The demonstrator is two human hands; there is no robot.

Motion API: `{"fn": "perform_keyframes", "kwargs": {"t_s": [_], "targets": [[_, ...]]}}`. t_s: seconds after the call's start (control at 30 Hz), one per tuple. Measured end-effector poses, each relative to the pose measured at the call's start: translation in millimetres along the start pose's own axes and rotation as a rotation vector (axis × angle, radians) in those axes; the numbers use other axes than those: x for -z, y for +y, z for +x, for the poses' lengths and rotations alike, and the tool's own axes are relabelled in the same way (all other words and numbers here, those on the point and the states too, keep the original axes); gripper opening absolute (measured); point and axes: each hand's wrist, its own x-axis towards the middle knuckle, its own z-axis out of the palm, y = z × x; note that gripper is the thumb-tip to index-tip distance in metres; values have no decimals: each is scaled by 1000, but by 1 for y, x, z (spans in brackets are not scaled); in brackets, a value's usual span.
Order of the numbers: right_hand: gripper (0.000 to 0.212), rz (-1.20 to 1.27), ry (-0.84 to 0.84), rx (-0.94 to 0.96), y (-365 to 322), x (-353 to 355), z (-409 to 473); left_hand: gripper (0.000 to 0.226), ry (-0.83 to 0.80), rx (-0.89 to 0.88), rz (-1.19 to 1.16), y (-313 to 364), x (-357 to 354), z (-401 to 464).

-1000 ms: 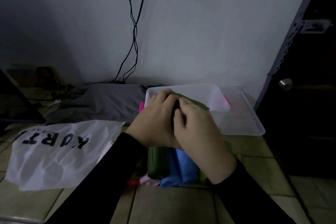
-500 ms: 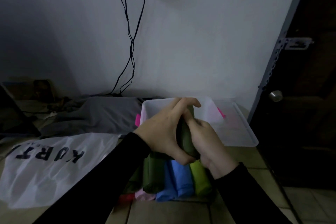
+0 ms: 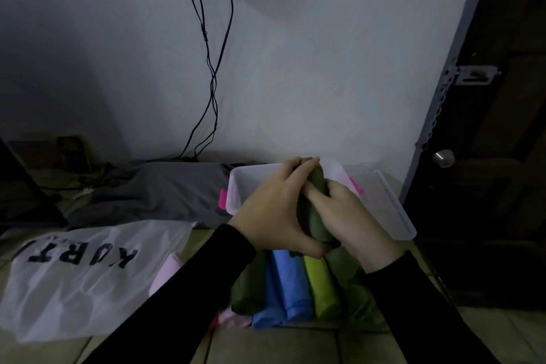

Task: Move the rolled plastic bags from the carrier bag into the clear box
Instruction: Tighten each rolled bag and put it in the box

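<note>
Fingers of left hand (image 3: 273,213) and right hand (image 3: 345,213) curl around dark green roll (image 3: 314,201) above clear box (image 3: 396,210).

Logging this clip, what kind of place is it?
Probably a room at home, down at floor level: tiled floor, a dark door with a knob and cables down the wall.

1. Black cables (image 3: 211,74) hang down the pale wall (image 3: 325,68).
2. A grey cloth (image 3: 165,189) lies crumpled on the tiled floor (image 3: 266,346).
3. A dark door (image 3: 502,156) stands at right, with a round knob (image 3: 443,158).
</note>
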Motion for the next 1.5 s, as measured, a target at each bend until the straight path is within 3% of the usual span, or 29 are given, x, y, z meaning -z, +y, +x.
{"fn": "perform_keyframes", "kwargs": {"t_s": [0.1, 0.17, 0.27, 0.33, 0.43, 0.53, 0.57, 0.6, 0.7, 0.8, 0.9, 1.03, 1.1, 1.17, 1.27, 1.37, 1.5], "targets": [[32, 519, -124, -240, -6, 7, 4, 114, 62, 112, -519, -6, -4, -5], [36, 749, -242, -327, -11, 11, 7, 118, 135, 160, -777, -3, -17, -8], [34, 933, -298, -377, -18, 12, 12, 126, 198, 207, -971, 3, -29, -7], [33, 940, -278, -366, -17, 13, 14, 127, 122, 225, -969, 0, -24, -6], [35, 826, -174, -303, -9, 11, 20, 108, -2, 289, -912, -6, -11, -4], [32, 711, 15, -184, -7, 5, 26, 42, 19, 477, -955, 0, -4, 4], [29, 681, 58, -146, -7, 2, 28, 33, 31, 530, -981, 0, -5, 8], [27, 659, 89, -115, -6, -1, 30, 34, 44, 563, -997, -3, -6, 12], [34, 623, 131, -92, -1, -8, 40, 66, 36, 619, -971, -7, -4, 18], [37, 624, 73, -116, 1, -8, 51, 47, 19, 632, -887, -7, 2, 23], [34, 505, 2, -93, 7, 0, 62, 50, 48, 695, -821, -13, 6, 30], [43, -136, 192, 116, 29, 19, 86, 52, 68, 805, -776, -30, 1, 34], [48, -479, 251, 82, 46, 25, 104, 56, 101, 854, -658, -41, -4, 37], [51, -734, 158, -62, 62, 25, 117, 57, 144, 888, -574, -52, -7, 40], [55, -760, 22, -168, 71, 21, 119, 54, 154, 919, -462, -71, -8, 46], [65, -731, 28, -183, 75, 19, 118, 54, 172, 934, -280, -90, -9, 52], [67, -738, 26, -237, 76, 19, 119, 32, 15, 892, 33, -100, -20, 50]]}}
